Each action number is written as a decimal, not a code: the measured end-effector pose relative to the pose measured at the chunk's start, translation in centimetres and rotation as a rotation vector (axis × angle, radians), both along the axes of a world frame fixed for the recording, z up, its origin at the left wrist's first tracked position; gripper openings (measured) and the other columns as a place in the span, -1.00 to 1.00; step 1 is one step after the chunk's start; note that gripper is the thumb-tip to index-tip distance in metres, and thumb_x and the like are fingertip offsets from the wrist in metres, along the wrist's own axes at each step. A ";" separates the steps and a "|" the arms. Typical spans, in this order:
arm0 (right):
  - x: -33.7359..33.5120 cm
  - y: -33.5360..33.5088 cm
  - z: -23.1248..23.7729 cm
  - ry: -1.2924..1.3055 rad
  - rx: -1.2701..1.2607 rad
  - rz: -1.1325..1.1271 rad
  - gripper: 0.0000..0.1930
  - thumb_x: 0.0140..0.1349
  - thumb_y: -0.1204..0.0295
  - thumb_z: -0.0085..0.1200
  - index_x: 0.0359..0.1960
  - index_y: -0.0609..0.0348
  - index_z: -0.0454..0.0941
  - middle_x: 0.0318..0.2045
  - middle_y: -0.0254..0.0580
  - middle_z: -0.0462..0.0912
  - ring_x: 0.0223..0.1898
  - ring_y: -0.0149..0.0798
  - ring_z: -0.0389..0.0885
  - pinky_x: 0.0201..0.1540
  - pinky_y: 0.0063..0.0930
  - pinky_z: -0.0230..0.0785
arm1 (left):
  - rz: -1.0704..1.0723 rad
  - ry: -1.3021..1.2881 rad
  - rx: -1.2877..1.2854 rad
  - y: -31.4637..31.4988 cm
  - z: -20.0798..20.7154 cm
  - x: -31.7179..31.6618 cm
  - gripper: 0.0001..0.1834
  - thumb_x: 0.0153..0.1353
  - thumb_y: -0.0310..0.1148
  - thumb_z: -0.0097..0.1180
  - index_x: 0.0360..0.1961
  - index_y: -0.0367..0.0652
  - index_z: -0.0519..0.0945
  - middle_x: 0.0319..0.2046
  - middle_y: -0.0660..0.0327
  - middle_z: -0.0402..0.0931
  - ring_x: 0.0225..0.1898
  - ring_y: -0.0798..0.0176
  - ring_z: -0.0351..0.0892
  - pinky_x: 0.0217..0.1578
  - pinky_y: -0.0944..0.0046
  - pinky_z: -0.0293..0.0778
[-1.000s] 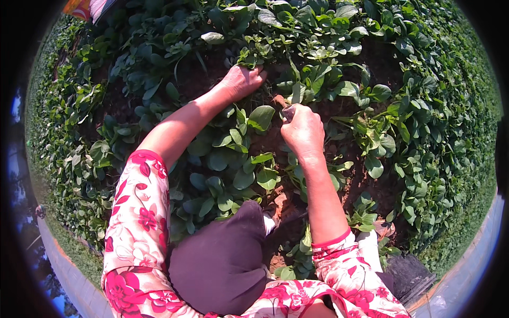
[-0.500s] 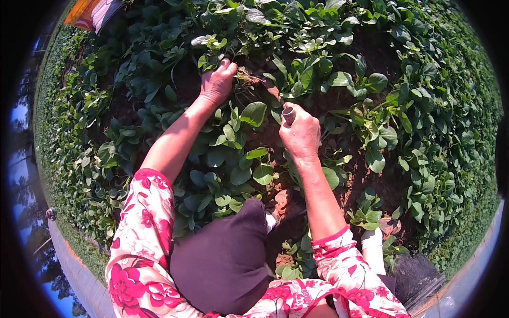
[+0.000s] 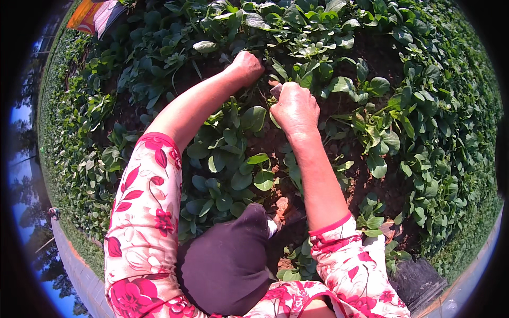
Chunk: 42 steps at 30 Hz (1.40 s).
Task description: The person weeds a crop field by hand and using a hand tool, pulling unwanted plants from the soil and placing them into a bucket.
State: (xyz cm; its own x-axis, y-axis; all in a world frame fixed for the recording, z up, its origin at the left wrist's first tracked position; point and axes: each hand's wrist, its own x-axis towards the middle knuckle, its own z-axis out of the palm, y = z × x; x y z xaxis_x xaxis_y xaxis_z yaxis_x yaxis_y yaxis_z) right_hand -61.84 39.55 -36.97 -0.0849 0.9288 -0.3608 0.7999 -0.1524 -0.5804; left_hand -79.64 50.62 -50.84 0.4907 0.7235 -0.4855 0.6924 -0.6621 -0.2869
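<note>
My left hand [image 3: 246,68] is closed low among the leafy green plants [image 3: 254,117], its back toward me. What its fingers hold, if anything, is hidden. Just to the right and a little nearer, my right hand [image 3: 296,108] is wrapped round a small hand tool [image 3: 276,91]. Only a short brownish end of that tool shows beside the thumb; its working part is out of sight. Broad, rounded leaves surround both hands, and bits of soil show between the stems.
Dense rows of leafy plants [image 3: 435,132] spread on every side. An orange and white bag [image 3: 95,17] lies at the far left. Near my dark-trousered knee [image 3: 228,265] is reddish soil [image 3: 283,206]. A black, flat-edged object [image 3: 419,283] sits at the lower right.
My left hand has moved right and turned its back up; the light-leaved sprig beside it is no longer visible there. My right hand has shifted slightly farther away and rolled over the tool.
</note>
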 end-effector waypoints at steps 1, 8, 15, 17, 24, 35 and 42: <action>-0.4 0.5 0.0 0.016 -0.043 0.003 -0.76 0.05 0.48 0.08 -0.23 0.01 0.69 -0.24 0.08 0.67 -0.14 0.09 0.64 -0.06 -0.11 0.49 | -0.038 -0.041 0.033 0.6 -0.7 -0.4 -0.86 -0.01 -0.33 0.15 -0.42 0.00 0.71 -0.42 0.26 0.68 -0.31 0.19 0.69 -0.35 0.19 0.55; -1.9 3.0 -3.3 0.076 -0.047 -0.090 -0.76 0.01 0.47 0.09 -0.26 0.19 0.66 -0.26 0.17 0.66 -0.13 0.13 0.64 -0.06 -0.07 0.49 | 0.040 -0.159 0.059 -0.4 0.3 -1.3 -0.84 0.01 -0.32 0.12 -0.41 -0.03 0.71 -0.36 0.15 0.68 -0.29 0.13 0.70 -0.38 0.11 0.58; -1.4 -2.1 -6.7 0.033 0.042 -0.013 -0.78 -0.01 0.44 0.15 -0.27 0.11 0.60 -0.41 0.11 0.66 -0.27 0.11 0.67 -0.17 -0.06 0.53 | 0.295 -0.128 0.060 -3.2 4.6 0.3 -0.88 -0.02 -0.39 0.19 -0.45 -0.17 0.69 -0.43 0.01 0.65 -0.35 0.01 0.70 -0.42 0.08 0.60; -0.7 -3.1 -6.2 0.045 0.048 -0.022 -0.79 0.00 0.44 0.15 -0.27 0.10 0.61 -0.40 0.11 0.66 -0.26 0.11 0.66 -0.15 -0.05 0.52 | 0.305 -0.111 0.044 -3.6 4.5 0.0 -0.87 0.05 -0.39 0.12 -0.42 -0.14 0.69 -0.38 0.03 0.66 -0.30 0.01 0.70 -0.39 0.08 0.60; -2.1 3.1 -4.7 0.168 -0.102 -0.063 -0.82 -0.05 0.52 0.08 -0.38 0.31 0.64 -0.37 0.25 0.64 -0.22 0.18 0.64 -0.12 -0.06 0.51 | 0.336 -0.134 0.042 -3.4 3.6 -0.7 -0.88 0.09 -0.40 0.08 -0.40 -0.12 0.65 -0.36 0.04 0.65 -0.29 0.01 0.69 -0.37 0.07 0.60; 2.3 -2.0 -2.3 0.034 0.053 -0.031 -0.80 -0.01 0.49 0.10 -0.30 0.21 0.59 -0.38 0.10 0.66 -0.26 0.13 0.66 -0.18 -0.08 0.49 | 0.389 -0.373 0.123 -8.3 5.8 -2.6 -0.68 0.19 -0.39 -0.01 0.00 -0.04 0.38 -0.23 0.03 0.53 -0.33 -0.14 0.61 -0.40 -0.13 0.50; 2.8 -3.4 -1.4 -0.089 0.034 -0.116 -0.76 0.04 0.43 0.15 -0.23 0.22 0.56 -0.38 0.11 0.67 -0.25 0.15 0.66 -0.15 -0.05 0.49 | 0.050 -0.389 0.043 -4.9 3.4 0.4 -0.39 0.28 -0.38 -0.19 0.34 0.46 0.20 -0.49 0.09 0.52 -0.50 0.09 0.63 -0.58 0.12 0.49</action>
State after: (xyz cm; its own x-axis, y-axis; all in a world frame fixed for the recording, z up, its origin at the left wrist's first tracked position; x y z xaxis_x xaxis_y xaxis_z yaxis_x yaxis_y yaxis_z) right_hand -59.06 36.15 -38.42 0.0551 0.9422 -0.3305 0.8267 -0.2287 -0.5141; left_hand -79.26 45.70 -47.47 0.5954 0.7671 -0.2388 0.7861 -0.6176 -0.0237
